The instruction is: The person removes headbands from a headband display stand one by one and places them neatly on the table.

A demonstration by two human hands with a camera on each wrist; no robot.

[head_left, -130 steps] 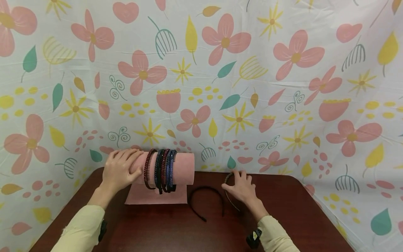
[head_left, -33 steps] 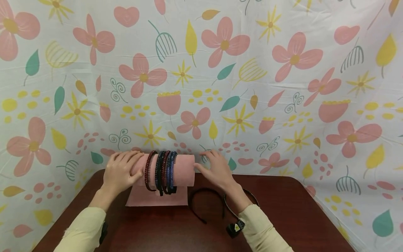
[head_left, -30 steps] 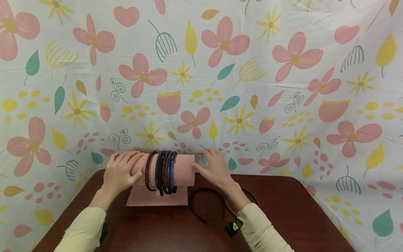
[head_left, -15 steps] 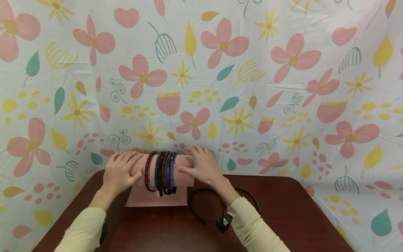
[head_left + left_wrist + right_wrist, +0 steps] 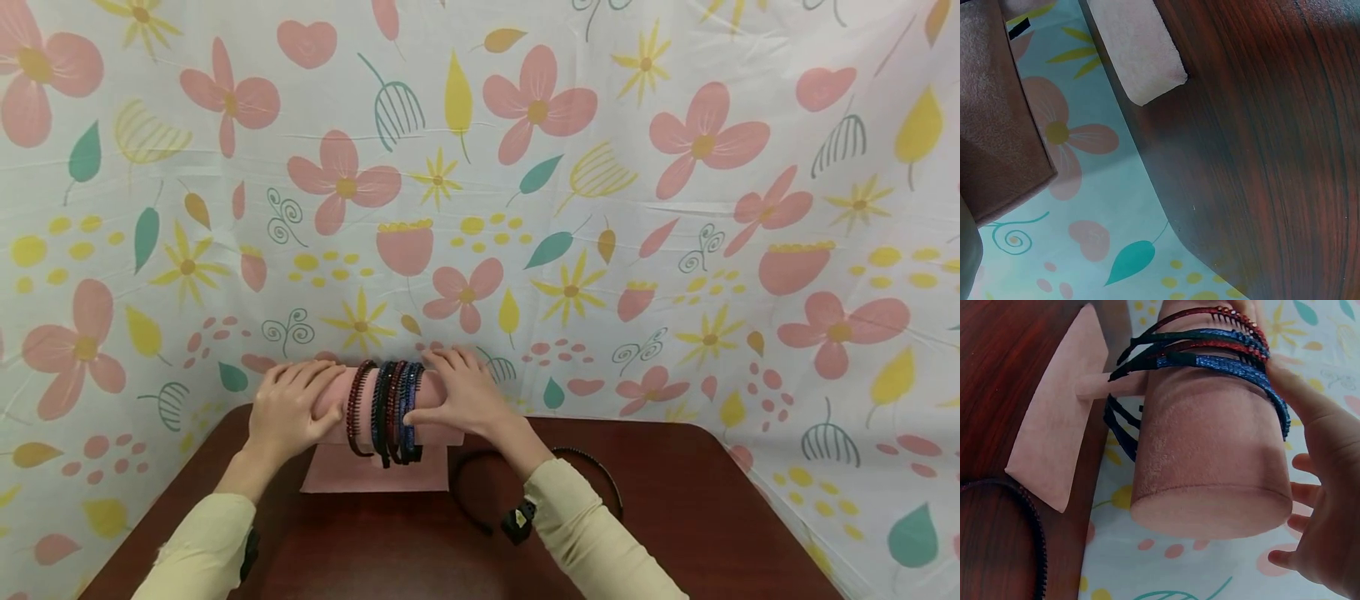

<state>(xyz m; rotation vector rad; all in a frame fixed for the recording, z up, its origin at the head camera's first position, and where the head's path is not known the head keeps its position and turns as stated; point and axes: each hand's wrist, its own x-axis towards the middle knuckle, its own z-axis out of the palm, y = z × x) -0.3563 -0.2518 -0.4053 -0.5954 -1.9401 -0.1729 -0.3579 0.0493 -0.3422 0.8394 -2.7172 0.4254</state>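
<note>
Headbands (image 5: 389, 408) | round pink roll (image 5: 1210, 437), above far edge of table (image 5: 360, 542) | my left hand (image 5: 288, 408) grips its end, presumably for steadiness | my right hand (image 5: 468, 398) uncurled, thumb at blue band (image 5: 1225, 365)

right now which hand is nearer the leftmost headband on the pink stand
Left. The left hand grips the pink stand just left of the leftmost headband; the right hand is farther, with other headbands between.

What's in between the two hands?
In the head view, red, dark and blue headbands around the pink display roll lie between the left hand and right hand.
</note>
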